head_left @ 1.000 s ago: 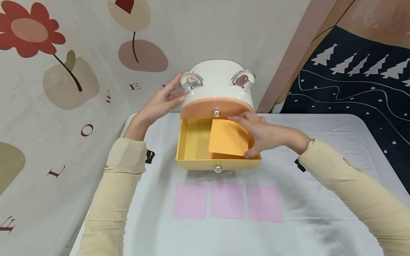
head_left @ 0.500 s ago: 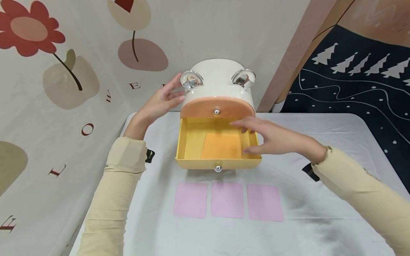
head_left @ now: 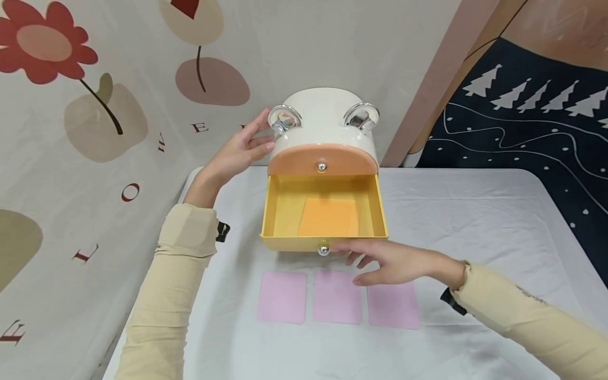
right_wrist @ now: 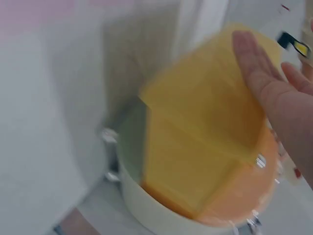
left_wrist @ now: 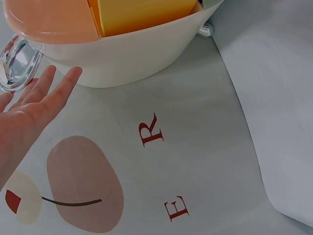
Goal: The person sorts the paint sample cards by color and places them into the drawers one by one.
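Note:
A white storage box (head_left: 323, 113) with silver ear-like rings stands at the back of the table. Its yellow drawer (head_left: 285, 244) is pulled out, below an orange drawer front (head_left: 299, 161) with a silver knob. An orange square card (head_left: 330, 217) lies inside the yellow drawer. My left hand (head_left: 239, 148) rests against the box's left side near the ear, fingers extended. My right hand (head_left: 391, 261) is at the yellow drawer's front, its fingers straight and close to the silver knob (head_left: 323, 250). In the right wrist view the drawer is blurred.
Three pink square cards lie in a row in front of the drawer: a left card (head_left: 282, 298), a middle card (head_left: 337, 303) and a right card (head_left: 393, 306). Behind the box rises a printed wall (head_left: 256, 47). A white cloth (head_left: 475, 211) covers the table.
My right hand let go of the orange card, which dropped flat into the yellow drawer. It then moved out and down to the drawer's front. My left hand stayed put.

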`<action>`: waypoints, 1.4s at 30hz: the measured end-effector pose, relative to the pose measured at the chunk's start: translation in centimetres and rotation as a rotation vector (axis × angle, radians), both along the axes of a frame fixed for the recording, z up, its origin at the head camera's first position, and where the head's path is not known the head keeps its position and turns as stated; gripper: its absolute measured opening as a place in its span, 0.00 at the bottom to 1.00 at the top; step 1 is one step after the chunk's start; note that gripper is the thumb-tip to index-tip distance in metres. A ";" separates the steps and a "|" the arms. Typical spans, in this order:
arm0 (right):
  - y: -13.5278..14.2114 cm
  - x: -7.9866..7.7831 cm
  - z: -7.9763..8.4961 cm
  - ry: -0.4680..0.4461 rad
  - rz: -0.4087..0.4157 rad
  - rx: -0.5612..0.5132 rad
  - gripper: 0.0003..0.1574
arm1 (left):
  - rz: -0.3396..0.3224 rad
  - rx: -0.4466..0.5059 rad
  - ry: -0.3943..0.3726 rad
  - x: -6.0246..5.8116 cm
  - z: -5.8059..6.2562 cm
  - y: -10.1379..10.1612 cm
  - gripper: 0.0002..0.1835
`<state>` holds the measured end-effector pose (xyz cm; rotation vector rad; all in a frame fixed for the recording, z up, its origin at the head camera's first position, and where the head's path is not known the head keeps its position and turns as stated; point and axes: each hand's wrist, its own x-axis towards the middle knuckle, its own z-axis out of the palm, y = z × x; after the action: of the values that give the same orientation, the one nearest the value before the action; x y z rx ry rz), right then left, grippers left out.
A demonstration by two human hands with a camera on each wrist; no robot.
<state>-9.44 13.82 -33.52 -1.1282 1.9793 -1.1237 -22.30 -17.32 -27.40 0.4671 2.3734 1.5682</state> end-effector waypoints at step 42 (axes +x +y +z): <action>-1.2 -8.9 -2.6 -0.197 -0.332 -0.089 0.40 | 0.022 0.039 0.008 -0.2 -0.5 0.1 0.33</action>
<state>-18.31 12.65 -36.11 -0.7126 2.0217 -1.4455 -22.51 -17.20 -27.86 0.4580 2.3648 1.6279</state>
